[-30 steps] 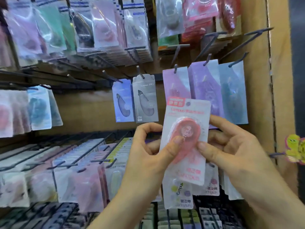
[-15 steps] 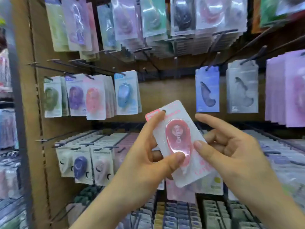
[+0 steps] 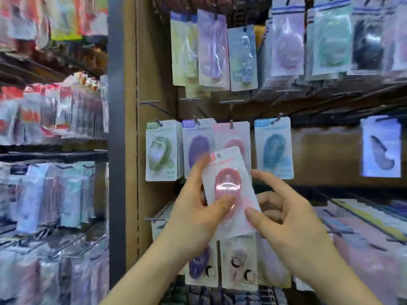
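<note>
The cardboard panel stands left of my left hand, which pinches the pink packet along its left edge, thumb on the blister. The packet tilts before the hanging pink pack, top edge free. My right hand grips its lower right edge; bare wall lies beyond.

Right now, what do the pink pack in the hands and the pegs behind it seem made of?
Pink pack: white printed card, it seems, with a clear glossy plastic blister over a pink plastic shell; a bright highlight crosses the bubble. Pegs: thin, dark, straight, probably painted metal wire; blur leaves the finish open.
</note>
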A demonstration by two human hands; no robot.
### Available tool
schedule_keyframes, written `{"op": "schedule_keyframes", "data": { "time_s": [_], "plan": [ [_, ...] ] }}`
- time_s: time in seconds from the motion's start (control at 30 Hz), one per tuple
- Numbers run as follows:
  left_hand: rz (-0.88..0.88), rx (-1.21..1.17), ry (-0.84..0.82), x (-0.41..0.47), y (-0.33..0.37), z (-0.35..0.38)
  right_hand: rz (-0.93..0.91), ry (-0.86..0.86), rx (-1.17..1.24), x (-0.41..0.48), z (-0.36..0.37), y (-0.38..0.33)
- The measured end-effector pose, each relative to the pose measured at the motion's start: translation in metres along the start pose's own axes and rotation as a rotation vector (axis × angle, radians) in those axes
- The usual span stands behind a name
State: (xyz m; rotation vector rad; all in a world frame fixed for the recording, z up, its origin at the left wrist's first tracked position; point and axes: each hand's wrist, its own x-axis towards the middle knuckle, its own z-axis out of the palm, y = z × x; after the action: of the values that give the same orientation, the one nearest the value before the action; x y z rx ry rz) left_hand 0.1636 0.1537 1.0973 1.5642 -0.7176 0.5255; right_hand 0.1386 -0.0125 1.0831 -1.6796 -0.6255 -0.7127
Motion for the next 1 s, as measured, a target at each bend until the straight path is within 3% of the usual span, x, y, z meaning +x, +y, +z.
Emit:
{"op": "schedule_keyframes", "data": {
  "time_s": [0.17, 0.4, 1.0],
  "plan": [
    [0.187, 0.220, -0.027, 0.046, 0.029, -0.005, -0.130, 0.114, -0.049, 0.025, 0.014, -0.015],
    [0.247, 0.520, -0.055, 0.091, 0.031, -0.005, -0.113, 0.206, -0.166, 0.057, 0.016, -0.020],
    [0.168, 0.482, -0.151, 0.096, 0.034, -0.022, -0.011, 0.138, -0.237, 0.061, 0.008, -0.032]
  ]
}}
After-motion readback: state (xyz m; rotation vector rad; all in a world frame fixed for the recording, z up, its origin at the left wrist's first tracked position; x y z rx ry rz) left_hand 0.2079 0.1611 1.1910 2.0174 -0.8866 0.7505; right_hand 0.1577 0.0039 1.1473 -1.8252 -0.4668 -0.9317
